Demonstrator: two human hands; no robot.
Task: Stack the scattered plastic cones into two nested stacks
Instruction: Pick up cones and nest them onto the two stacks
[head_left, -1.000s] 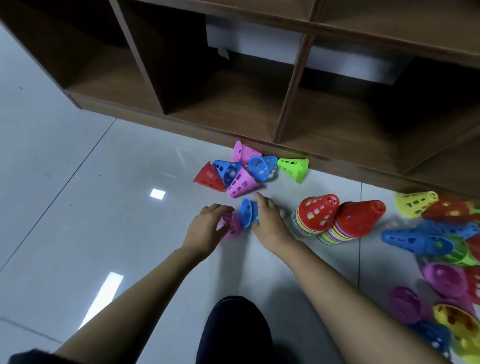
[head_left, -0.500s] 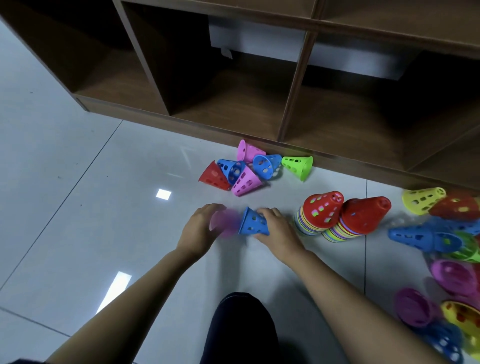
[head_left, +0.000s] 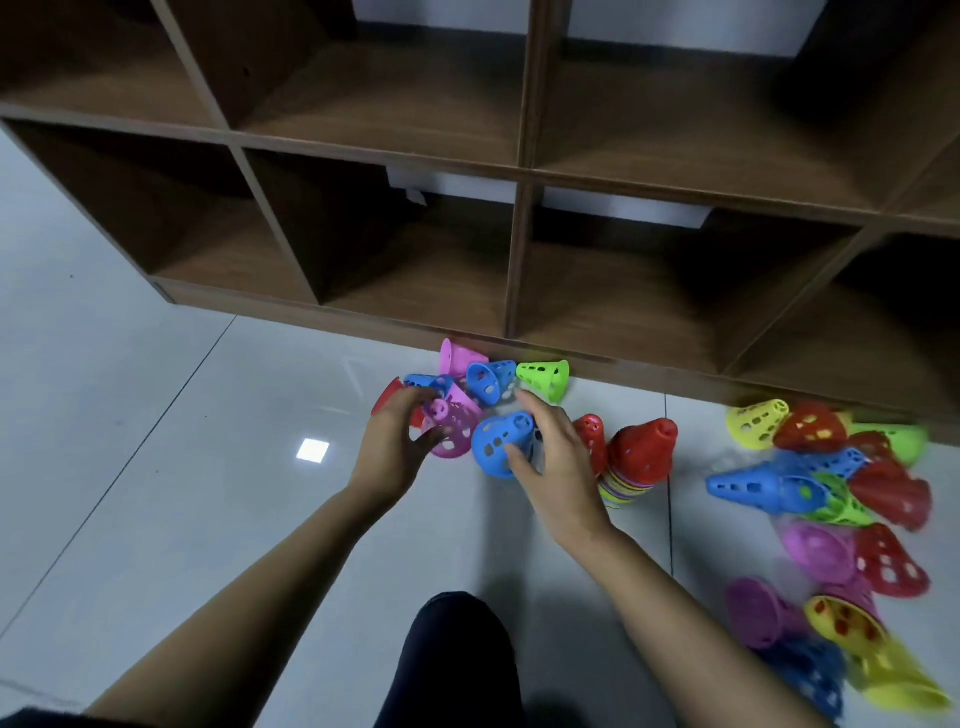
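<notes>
My left hand grips a pink cone just off the floor. My right hand holds a blue cone right beside it, tip pointing up and right. Two nested stacks topped with red cones lean together to the right of my right hand; the nearer one is partly hidden behind it. Behind my hands lie loose cones: a pink one, a blue one, a green one, and a red one mostly hidden by my left hand.
A dark wooden cubby shelf runs along the back, its base right behind the loose cones. A heap of several mixed-colour cones covers the floor at the right. My dark-clothed knee is at the bottom centre on the grey tiled floor.
Both hands have lifted their cones and moved away from me towards the loose cluster by the shelf. The view has tilted up, showing more of the shelf.
</notes>
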